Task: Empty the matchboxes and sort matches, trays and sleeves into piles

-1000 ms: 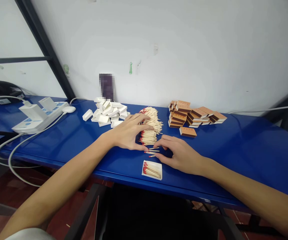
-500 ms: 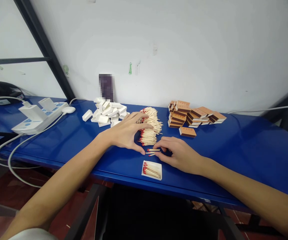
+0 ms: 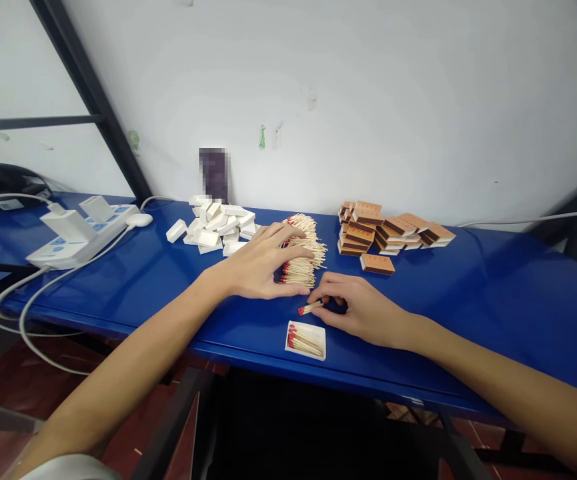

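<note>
Several red-headed matches (image 3: 310,308) are pinched together between the thumb and fingers of my right hand (image 3: 351,301), low over the blue table. My left hand (image 3: 263,263) is spread over the left side of a large pile of matches (image 3: 309,241), its thumb stretched toward my right fingertips. I cannot tell whether its fingers touch the pile, and part of the pile is hidden under them. Just in front of my right hand lies a white matchbox tray (image 3: 319,328), partly filled with matches whose heads point left.
Empty white matchbox trays (image 3: 209,239) are heaped at the back left, before a blurred dark rectangular object (image 3: 214,175). Brown matchbox covers (image 3: 368,212) are stacked at the back right. A power strip (image 3: 58,252) with cables sits on the left of the blue table (image 3: 493,307).
The loose matches by my right hand are now gathered into a bundle in its fingers. My left hand has shifted slightly right, its thumb nearer my right fingertips.
</note>
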The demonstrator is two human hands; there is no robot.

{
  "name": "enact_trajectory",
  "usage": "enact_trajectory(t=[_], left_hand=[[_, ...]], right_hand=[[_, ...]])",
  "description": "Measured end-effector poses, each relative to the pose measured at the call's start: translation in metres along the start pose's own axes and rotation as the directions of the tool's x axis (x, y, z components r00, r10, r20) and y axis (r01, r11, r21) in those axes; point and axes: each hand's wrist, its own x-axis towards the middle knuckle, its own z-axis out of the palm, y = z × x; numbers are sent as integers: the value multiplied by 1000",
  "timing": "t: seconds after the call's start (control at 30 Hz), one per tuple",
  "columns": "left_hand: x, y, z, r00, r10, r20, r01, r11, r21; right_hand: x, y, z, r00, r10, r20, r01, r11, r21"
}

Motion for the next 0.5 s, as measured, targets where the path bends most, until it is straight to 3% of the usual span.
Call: enact_trajectory(t=[0.2,0.33,0.5], left_hand=[[-20,42,-21,986,-115,-119,100,987,-126],[-37,63,-22,988,-135,80,148,970,-193],[-43,65,-10,939,-188,288,249,950,-190]], right_hand=[[3,-2,-13,987,69,145,-81,993,83],[2,-1,-24,962,113,249,-129,990,49],[7,-8,-39,902,193,385,-170,981,-93]])
